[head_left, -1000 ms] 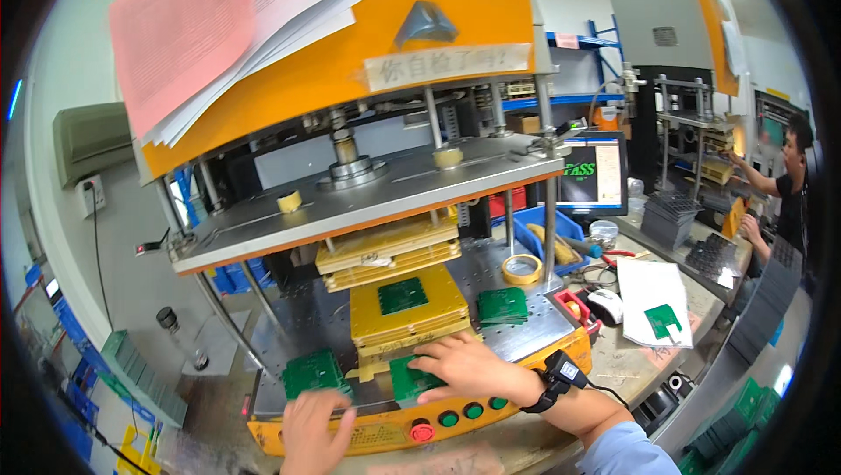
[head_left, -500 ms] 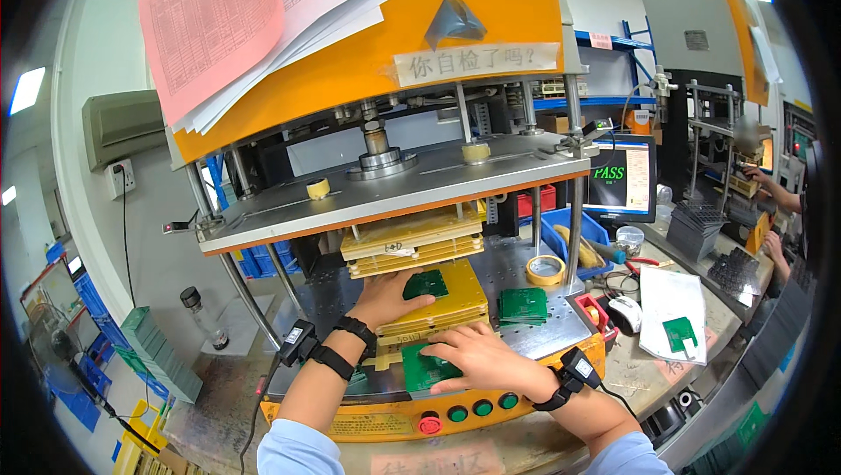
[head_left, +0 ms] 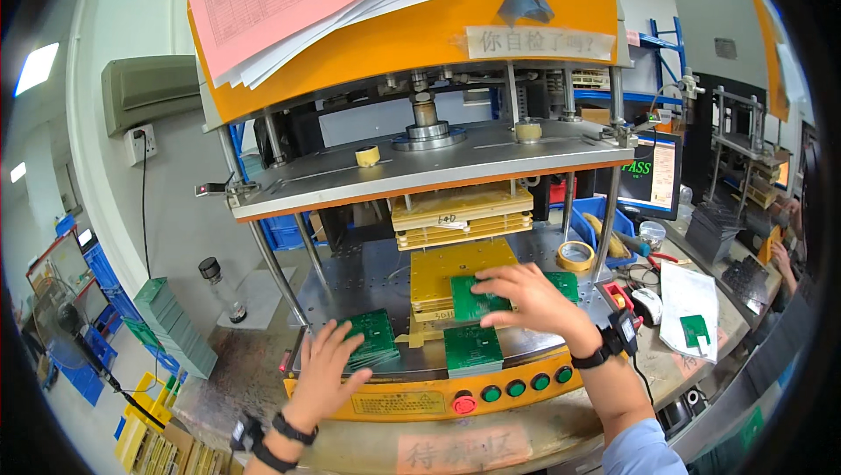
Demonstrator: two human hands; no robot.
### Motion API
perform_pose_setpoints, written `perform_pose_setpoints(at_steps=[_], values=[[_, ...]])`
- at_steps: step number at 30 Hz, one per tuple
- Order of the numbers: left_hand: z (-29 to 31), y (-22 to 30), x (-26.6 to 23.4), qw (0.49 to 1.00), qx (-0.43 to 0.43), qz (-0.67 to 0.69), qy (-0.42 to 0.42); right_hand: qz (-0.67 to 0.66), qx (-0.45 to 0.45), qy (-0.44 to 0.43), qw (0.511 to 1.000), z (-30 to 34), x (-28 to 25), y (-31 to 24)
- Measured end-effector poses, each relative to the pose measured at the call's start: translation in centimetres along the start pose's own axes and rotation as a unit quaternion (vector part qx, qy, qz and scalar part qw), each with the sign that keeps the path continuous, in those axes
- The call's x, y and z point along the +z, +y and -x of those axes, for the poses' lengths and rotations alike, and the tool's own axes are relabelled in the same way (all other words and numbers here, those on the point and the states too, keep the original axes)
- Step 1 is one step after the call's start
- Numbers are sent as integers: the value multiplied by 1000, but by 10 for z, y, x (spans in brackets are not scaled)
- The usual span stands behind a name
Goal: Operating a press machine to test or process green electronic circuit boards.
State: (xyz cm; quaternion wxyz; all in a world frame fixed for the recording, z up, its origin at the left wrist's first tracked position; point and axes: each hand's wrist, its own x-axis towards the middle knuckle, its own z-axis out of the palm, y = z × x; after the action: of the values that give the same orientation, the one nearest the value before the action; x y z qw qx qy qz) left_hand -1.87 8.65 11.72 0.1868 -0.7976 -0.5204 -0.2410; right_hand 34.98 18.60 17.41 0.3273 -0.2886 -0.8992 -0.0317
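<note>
My right hand point(head_left: 536, 300) grips a green circuit board point(head_left: 471, 293), holding it over the front right part of a yellow test fixture point(head_left: 438, 263). Its fingertips lie on the board's upper face. Fingers spread, my left hand point(head_left: 326, 372) holds nothing; it is beside a stack of green boards point(head_left: 377, 335) at the left of the press bed. Another stack of circuit boards point(head_left: 473, 348) stands at the bed's front edge, below the held board. Partly hidden behind my right hand is a third stack point(head_left: 562, 284). The upper yellow fixture point(head_left: 464, 221) hangs above the lower one.
Metal posts point(head_left: 279, 273) carry the press plate point(head_left: 420, 173) above the bed. Round buttons point(head_left: 515, 387) line the front. A tape roll point(head_left: 575, 255), a blue bin point(head_left: 604, 216) and a monitor point(head_left: 644, 173) are at the right. Another person's hand point(head_left: 780, 256) is at the far right.
My left hand has left the fixture, moved left and toward me, and no longer has a board. My right hand has raised a board from the front stack toward the fixture. The view has shifted.
</note>
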Motion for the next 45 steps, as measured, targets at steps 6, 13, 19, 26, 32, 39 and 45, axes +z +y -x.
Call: perform_pose_setpoints(at_steps=[6,13,19,26,32,39,45], values=[[105,73,28,985,-33,168,-12,-2,50,-14,999,-36,28,57],[134,87,56,974,-136,167,67,-2,50,-55,997,-54,45,72],[132,86,56,973,-132,176,67,16,33,-71,997,-56,45,77],[134,85,56,973,-141,174,63,8,33,-91,995,-60,45,78],[139,83,64,973,-157,158,62,-29,45,-141,989,-65,43,86],[139,75,64,929,-241,271,74,139,-58,20,988,-24,33,-10],[150,60,52,916,-299,266,11,123,-106,-26,986,32,37,-77]])
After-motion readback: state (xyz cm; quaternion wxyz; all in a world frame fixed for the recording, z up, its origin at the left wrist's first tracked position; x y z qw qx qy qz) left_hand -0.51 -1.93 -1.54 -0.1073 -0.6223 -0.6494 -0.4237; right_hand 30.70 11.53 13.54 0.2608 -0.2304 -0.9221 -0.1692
